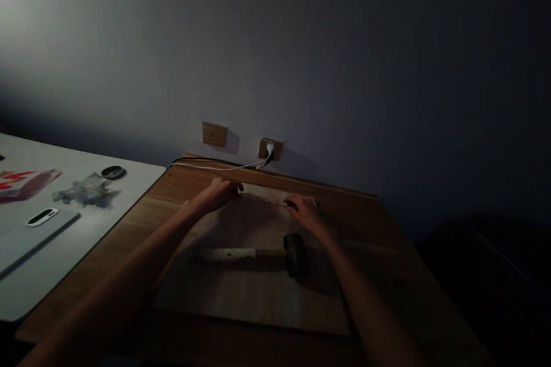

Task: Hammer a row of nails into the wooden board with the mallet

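A flat wooden board [253,292] lies on a brown wooden table [387,252]. On the board rests a mallet [258,254] with a pale handle and a dark head, its head pointing right. My left hand [219,192] is curled at the board's far left corner. My right hand [303,210] lies at the far edge, fingers bent over a row of small nails or pins [271,200] along that edge. The light is dim, so what the fingers hold is unclear.
A white tabletop [51,241] at the left holds a laptop [30,238], a red packet [26,180], crumpled plastic and a dark round lid. A white cable [219,167] runs to a wall socket [270,149] behind the table.
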Motion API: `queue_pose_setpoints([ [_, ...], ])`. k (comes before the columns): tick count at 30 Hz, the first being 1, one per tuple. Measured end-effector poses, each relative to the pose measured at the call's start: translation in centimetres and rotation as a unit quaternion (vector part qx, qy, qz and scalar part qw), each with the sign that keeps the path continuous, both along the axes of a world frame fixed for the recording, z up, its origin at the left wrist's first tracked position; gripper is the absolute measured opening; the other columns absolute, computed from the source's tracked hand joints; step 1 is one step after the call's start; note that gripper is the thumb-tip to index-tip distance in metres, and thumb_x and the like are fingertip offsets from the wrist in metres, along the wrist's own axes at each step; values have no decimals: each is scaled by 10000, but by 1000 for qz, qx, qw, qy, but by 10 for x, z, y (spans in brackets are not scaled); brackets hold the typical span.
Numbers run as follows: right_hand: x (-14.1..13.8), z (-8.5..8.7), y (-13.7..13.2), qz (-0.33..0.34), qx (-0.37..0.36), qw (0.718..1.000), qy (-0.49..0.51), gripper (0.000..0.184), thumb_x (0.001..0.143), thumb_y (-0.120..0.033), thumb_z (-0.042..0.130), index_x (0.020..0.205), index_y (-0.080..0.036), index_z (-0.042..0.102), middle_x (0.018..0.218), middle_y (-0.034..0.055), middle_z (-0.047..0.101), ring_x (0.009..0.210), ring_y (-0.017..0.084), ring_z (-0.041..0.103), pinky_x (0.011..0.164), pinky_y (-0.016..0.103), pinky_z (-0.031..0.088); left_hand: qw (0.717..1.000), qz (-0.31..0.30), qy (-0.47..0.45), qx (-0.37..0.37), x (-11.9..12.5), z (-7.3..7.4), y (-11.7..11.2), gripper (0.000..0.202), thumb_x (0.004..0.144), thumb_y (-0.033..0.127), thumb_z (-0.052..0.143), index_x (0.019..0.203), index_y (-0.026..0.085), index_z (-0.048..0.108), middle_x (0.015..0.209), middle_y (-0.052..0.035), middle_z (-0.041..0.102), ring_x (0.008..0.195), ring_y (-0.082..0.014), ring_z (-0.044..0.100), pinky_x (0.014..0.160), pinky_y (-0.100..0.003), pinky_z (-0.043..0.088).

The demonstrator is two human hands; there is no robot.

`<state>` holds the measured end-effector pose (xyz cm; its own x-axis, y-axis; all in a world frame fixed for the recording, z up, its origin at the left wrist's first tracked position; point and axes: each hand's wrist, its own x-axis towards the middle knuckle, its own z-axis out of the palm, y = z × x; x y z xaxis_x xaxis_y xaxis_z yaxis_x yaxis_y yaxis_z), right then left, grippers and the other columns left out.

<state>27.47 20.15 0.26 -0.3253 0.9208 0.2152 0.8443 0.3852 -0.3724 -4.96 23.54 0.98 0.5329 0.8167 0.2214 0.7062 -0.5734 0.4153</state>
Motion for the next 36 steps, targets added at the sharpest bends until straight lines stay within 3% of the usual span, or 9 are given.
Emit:
queue_pose_setpoints([
  [6,-10,12,-1,15,-10,1000,11,201,858,-60,662,916,-214,778,982,74,781,942,199,712,877,304,508,996,-40,63,43,10,13,-5,212,895,96,540,849,168,734,869,-74,719,778,-163,665,720,-230,462],
  [14,-13,23,6,5,4,998,56,239,869,-35,608,988,-184,752,1021,77,764,952,185,709,897,318,527,1000,14,5,22,13,13,0,102,907,223,618,860,165,688,874,-52,710,759,-160,634,700,-226,442],
  [18,-30,16,8,38,-18,997,58,273,813,-5,661,983,-193,763,1003,69,772,941,183,719,886,311,542,1000,-1,25,-3,25,15,1,144,879,116,573,839,174,699,824,-38,713,739,-159,632,700,-233,444],
  [22,-41,11,10,47,-26,997,50,258,813,-1,662,961,-183,768,988,81,774,930,196,718,876,331,545,999,-22,25,-1,34,8,0,220,800,20,556,869,169,701,904,-53,726,820,-173,652,748,-240,476],
  [26,-40,15,11,64,-28,997,35,263,807,27,649,916,-183,765,958,70,766,941,195,704,909,325,522,999,-35,22,-2,37,3,2,266,804,22,562,949,181,718,954,-56,738,840,-171,660,756,-226,486],
  [31,-45,26,8,79,-6,996,37,270,865,9,589,957,-181,758,1005,75,742,987,188,682,946,319,499,995,-66,68,1,39,6,4,243,844,48,525,797,166,733,825,-62,732,761,-166,654,714,-231,465],
  [34,-55,30,9,79,10,996,34,249,897,-29,589,1025,-164,754,1050,97,742,1016,191,679,961,315,490,996,-46,74,8,42,11,1,256,845,55,508,781,151,736,784,-71,724,723,-168,650,678,-241,453],
  [36,-61,31,12,79,-15,997,13,269,872,-5,604,1018,-166,763,1037,97,761,1002,194,694,949,312,496,997,-23,79,1,45,15,-3,247,840,60,514,773,140,738,758,-79,716,694,-174,643,657,-253,449],
])
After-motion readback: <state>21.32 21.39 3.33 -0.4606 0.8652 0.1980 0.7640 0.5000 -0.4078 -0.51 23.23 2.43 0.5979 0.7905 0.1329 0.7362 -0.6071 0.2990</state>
